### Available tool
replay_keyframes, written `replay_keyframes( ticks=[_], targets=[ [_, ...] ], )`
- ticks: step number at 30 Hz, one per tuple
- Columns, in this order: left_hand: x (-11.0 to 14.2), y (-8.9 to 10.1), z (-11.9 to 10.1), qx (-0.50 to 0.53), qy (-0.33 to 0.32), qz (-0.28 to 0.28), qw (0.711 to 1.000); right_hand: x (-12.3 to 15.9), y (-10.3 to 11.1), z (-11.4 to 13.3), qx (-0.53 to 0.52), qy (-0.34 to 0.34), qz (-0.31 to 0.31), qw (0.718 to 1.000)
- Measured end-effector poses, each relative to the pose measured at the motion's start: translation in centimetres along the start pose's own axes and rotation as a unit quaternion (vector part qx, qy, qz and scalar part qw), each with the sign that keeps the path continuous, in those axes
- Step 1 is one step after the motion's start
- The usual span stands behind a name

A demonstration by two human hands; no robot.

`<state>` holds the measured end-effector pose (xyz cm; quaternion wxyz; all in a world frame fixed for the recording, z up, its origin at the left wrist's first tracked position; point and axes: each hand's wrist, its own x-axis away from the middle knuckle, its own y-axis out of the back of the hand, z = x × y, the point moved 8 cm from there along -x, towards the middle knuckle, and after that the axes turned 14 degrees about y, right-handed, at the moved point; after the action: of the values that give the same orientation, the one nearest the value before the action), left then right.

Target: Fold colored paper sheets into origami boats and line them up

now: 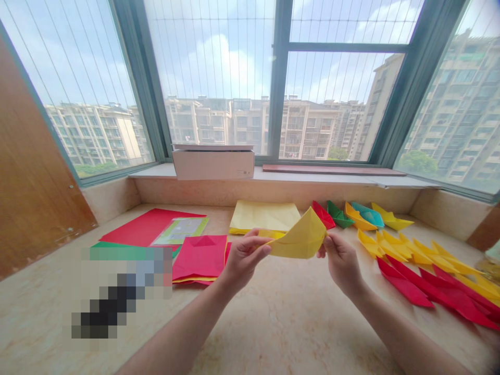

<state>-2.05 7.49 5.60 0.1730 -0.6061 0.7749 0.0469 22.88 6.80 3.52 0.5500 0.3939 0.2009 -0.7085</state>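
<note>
A yellow folded paper boat [299, 239] is held up above the counter between my two hands, with its pointed middle peak upward. My left hand [248, 258] pinches its left tip between thumb and fingers. At the opposite end, my right hand [341, 260] grips the right tip the same way. Behind the boat lies a stack of pale yellow paper [263, 214]. Left of my left hand is a pile of red and yellow paper squares [199, 259].
Rows of finished paper boats stand on the right: red ones [406, 281], yellow ones [394, 245], and several mixed colours at the back, including a green boat [339, 214]. Red sheets [152, 226] and a clear packet [183, 230] lie left. A white box [213, 165] sits on the sill.
</note>
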Motion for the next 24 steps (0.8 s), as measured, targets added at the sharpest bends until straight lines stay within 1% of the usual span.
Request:
replay_keyframes(
  ticks=[2,4,6,10,13,15,17,20,24],
  targets=[
    [-0.1,0.4,-0.1,-0.031,-0.003,-0.026,0.999,-0.1,0.3,-0.1,0.0,-0.003,-0.016,1.0],
    [-0.5,0.8,0.0,-0.037,0.006,-0.046,0.998,0.0,0.4,-0.1,0.007,-0.003,-0.023,1.0],
    [-1.0,1.4,0.3,-0.012,0.022,-0.062,0.998,0.1,0.4,0.2,0.023,0.006,-0.02,0.999],
    [-1.7,2.6,1.1,0.075,0.061,-0.098,0.991,0.5,0.1,1.3,0.054,0.042,-0.007,0.998],
    [-1.9,3.1,1.4,0.098,0.077,-0.118,0.985,0.6,0.0,1.7,0.061,0.052,-0.005,0.997],
    [-1.9,3.2,1.3,0.091,0.074,-0.118,0.986,0.5,0.0,1.5,0.065,0.047,-0.006,0.997],
    [-1.8,3.1,1.1,0.081,0.064,-0.106,0.989,0.4,0.2,1.2,0.071,0.038,-0.008,0.997],
    [-1.7,2.9,0.7,0.071,0.036,-0.096,0.992,0.3,0.2,0.7,0.077,0.027,0.0,0.997],
    [-1.6,3.5,0.3,0.059,0.011,-0.133,0.989,0.4,-0.3,0.8,0.083,0.026,0.021,0.996]
  ],
)
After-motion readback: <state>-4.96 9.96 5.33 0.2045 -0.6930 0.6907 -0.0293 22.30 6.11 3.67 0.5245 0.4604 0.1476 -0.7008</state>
